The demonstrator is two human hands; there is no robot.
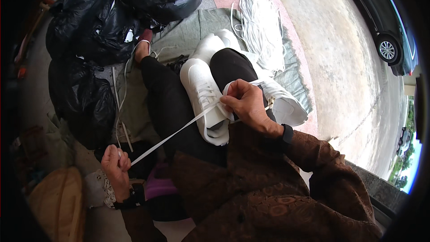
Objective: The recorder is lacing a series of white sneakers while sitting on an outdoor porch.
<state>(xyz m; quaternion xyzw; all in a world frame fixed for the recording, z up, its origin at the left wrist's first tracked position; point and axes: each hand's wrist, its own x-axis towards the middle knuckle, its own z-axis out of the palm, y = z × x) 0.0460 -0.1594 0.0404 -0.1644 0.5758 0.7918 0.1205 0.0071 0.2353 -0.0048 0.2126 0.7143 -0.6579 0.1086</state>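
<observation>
A white lace-up sneaker (192, 77) rests between my thighs, its toe pointing away from me and its opening toward me. From its lacing a flat white shoelace (168, 138) runs taut to the lower left. At that end my left hand (115, 170) is closed around the lace. Just right of the sneaker's eyelets, my right hand (251, 105) pinches lace between thumb and fingers, with a loop showing above the fingertips. The sneaker's right side is partly hidden behind this hand.
More white shoes (208, 47) lie beyond my knee, and another white shoe (286, 107) lies to the right. A bundle of white laces (260, 31) is spread on a green cloth (192, 27). Black plastic bags (85, 31) crowd the left. A parked car (389, 27) stands far right.
</observation>
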